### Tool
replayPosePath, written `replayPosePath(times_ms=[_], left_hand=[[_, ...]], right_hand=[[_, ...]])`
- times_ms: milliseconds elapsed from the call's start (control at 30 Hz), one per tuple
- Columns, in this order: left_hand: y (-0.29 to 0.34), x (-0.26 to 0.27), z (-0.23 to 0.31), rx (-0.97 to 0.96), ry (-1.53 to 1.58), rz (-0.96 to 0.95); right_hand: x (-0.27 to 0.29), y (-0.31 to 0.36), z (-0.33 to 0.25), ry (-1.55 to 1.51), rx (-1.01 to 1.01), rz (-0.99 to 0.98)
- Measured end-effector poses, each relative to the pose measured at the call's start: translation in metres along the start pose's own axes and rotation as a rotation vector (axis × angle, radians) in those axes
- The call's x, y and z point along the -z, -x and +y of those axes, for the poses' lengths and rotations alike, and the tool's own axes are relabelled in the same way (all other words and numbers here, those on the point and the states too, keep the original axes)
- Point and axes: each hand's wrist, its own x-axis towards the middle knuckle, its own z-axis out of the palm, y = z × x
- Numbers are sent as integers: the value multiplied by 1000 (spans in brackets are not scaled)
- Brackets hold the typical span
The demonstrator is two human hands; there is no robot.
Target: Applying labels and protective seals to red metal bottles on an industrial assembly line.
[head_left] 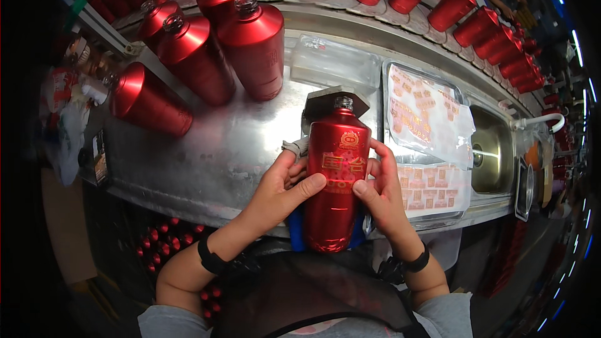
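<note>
Between my two hands is a glossy red glass bottle (335, 216) with a clear, uncapped neck and gold markings on its front. My left hand (285, 184) grips its left side, thumb on the front over the markings. On the other side my right hand (383, 188) grips it, its thumb also pressed on the front. A grey cloth (295, 147) shows by my left fingers. Behind the bottle's neck sits a dark angular block (319, 101), mostly covered by the bottle. Sheets of gold-and-red decals (432, 189) lie right of my right hand.
Several red bottles (253, 50) stand at the left of the metal worktop (206, 169). More bottles line a curved conveyor (400, 19) along the back. A tray (388, 106) with a decal sheet (419, 106), a sink (479, 150) and a white tap (544, 122) are at the right.
</note>
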Motion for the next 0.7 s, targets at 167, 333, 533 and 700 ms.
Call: replayPosePath(times_ms=[167, 333, 533, 700], left_hand=[[0, 8, 6, 19, 65, -52], [1, 6, 12, 84, 127, -60], [2, 0, 8, 30, -7, 11], [5, 5, 11, -13, -103, 55]], right_hand=[[1, 1, -5, -7, -54, -1], [-2, 2, -3, -6, -50, 13], [-19, 1, -10, -19, -5, 26], [-22, -5, -8, -44, -31, -5]])
